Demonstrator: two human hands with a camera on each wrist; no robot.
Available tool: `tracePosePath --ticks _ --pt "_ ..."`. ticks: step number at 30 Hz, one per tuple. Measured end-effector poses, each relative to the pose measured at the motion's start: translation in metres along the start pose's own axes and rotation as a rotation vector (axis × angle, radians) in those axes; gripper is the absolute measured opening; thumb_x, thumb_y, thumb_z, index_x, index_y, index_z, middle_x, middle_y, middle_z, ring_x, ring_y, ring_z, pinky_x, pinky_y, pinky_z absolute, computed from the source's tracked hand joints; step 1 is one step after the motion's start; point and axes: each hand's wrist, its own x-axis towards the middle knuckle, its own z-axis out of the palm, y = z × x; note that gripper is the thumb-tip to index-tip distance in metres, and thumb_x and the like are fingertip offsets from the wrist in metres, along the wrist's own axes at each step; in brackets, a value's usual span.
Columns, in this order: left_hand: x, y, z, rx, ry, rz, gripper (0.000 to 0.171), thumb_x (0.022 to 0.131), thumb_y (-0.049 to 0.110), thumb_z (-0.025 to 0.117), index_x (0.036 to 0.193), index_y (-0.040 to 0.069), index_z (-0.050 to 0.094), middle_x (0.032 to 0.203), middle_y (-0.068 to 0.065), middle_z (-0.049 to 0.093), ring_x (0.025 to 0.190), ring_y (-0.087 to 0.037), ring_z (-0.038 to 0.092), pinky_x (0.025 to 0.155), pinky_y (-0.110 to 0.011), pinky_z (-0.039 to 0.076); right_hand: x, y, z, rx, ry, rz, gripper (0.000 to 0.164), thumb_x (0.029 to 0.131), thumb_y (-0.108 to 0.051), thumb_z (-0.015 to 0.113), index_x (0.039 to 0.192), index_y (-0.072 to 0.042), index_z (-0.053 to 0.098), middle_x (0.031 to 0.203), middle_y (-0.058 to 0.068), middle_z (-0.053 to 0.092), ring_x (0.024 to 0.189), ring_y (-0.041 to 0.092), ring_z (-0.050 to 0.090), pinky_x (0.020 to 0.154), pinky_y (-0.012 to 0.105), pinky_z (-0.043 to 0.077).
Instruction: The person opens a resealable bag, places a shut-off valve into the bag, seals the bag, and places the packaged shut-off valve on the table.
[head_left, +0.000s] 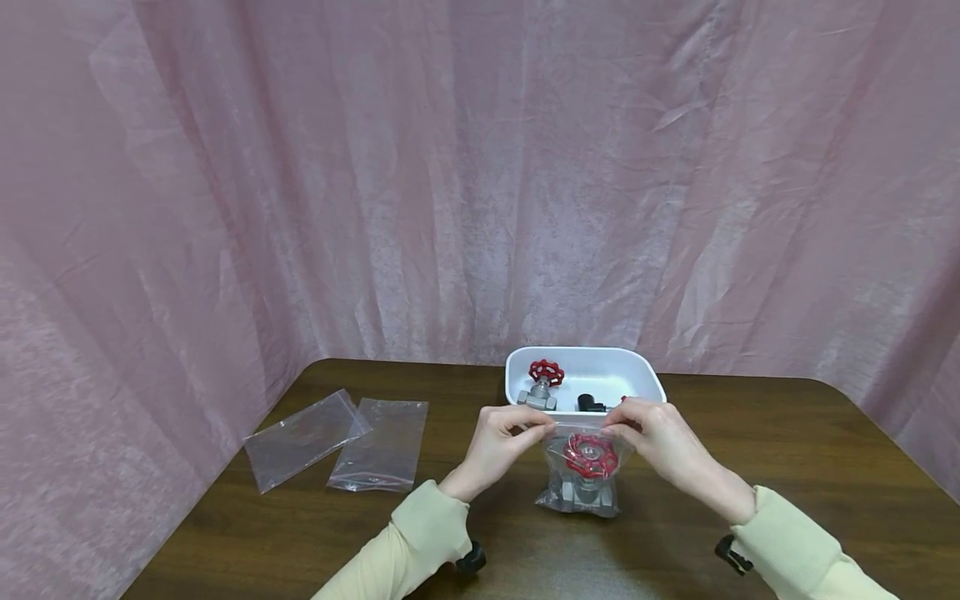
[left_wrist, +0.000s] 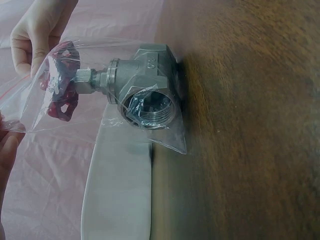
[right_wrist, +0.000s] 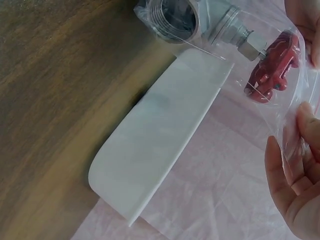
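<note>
A clear zip bag [head_left: 551, 497] stands upright in front of me, and inside it is a gate valve [left_wrist: 145, 70] with a red handwheel [head_left: 591, 456] at the top. My left hand [head_left: 501, 437] pinches the bag's top edge at the left between thumb and forefinger. At the right end of that edge, my right hand [head_left: 660, 437] pinches the plastic the same way. The valve's grey metal body sits at the bottom of the bag, down at the tabletop, its threaded opening showing through the film in both wrist views.
Just behind the bag is a white tray [head_left: 622, 367] holding another red-wheeled valve [head_left: 542, 387] and a black fitting [head_left: 590, 403], partly hidden by my right hand. Two flat clear bags [head_left: 303, 442] [head_left: 382, 446] overlap on the wooden table [head_left: 757, 433] at left. A pink curtain hangs behind.
</note>
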Motion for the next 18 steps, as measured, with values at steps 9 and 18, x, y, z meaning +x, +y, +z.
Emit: tracePosePath --ticks 9,18 --pt "0.0001 -0.0014 0.0011 -0.024 -0.006 -0.003 0.007 0.078 -0.009 0.064 0.083 -0.005 0.068 0.078 -0.012 0.066 0.066 -0.018 0.06 0.055 -0.026 0.048 -0.0025 0.0012 0.0018 -0.08 0.039 -0.069 0.023 0.064 0.0 0.076 0.071 -0.016 0.061 0.068 -0.014 0.052 0.061 0.002 0.046 0.054 0.019 0.039" --pt "-0.0013 -0.0048 0.0016 -0.045 0.003 -0.022 0.009 0.078 -0.01 0.064 0.083 -0.004 0.068 0.078 -0.012 0.066 0.066 -0.019 0.061 0.057 -0.023 0.048 -0.0026 0.0053 0.0006 0.012 0.024 -0.1 0.025 0.062 0.001 0.077 0.074 -0.015 0.063 0.07 -0.014 0.053 0.062 0.001 0.048 0.058 0.016 0.039"
